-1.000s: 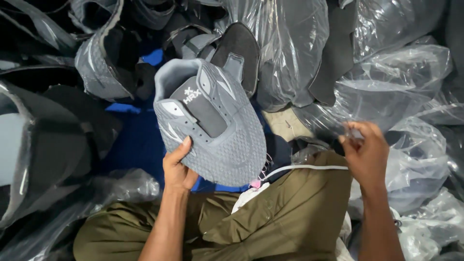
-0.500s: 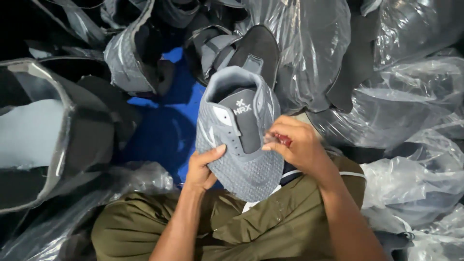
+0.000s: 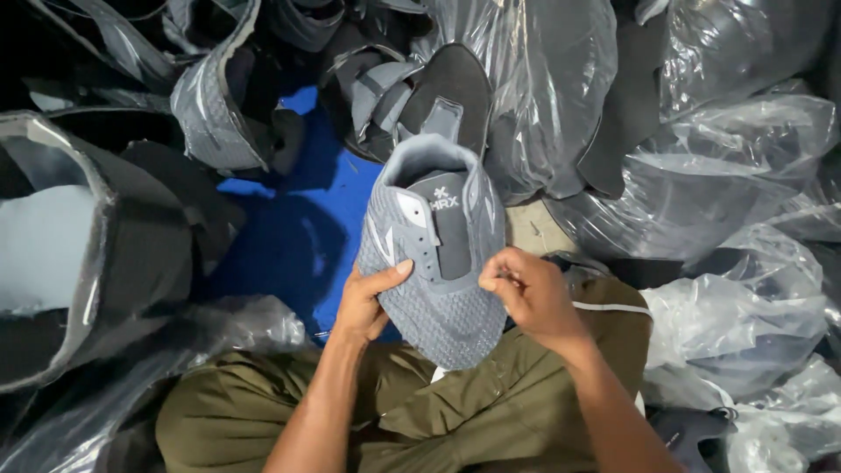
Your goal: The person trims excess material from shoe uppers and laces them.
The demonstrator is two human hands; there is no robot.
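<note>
Since a second ago the right hand (image 3: 534, 298) has come across from the plastic bags on the right and now sits on the grey shoe upper (image 3: 438, 263), which has been drawn in closer over the lap and turned so that its collar points away from the person. Both hands hold this upper above the olive-green trousers (image 3: 455, 412): the left hand (image 3: 368, 302) clasps its left edge, thumb laid across the knit beside the eyelets, fingers tucked underneath and out of sight. On the other side the right hand's grip is nearly closed, thumb and forefinger pinched together at the edge of the dark tongue strip (image 3: 451, 236); whether they nip the fabric itself or something small against it cannot be told. The rounded knit toe points toward the person's body. Just beyond the collar lies another dark shoe upper (image 3: 447, 96), and further grey uppers (image 3: 210, 114) are heaped to the left over a blue sheet (image 3: 298, 228). Clear plastic bags (image 3: 736, 166) of dark pieces crowd the right side.
</note>
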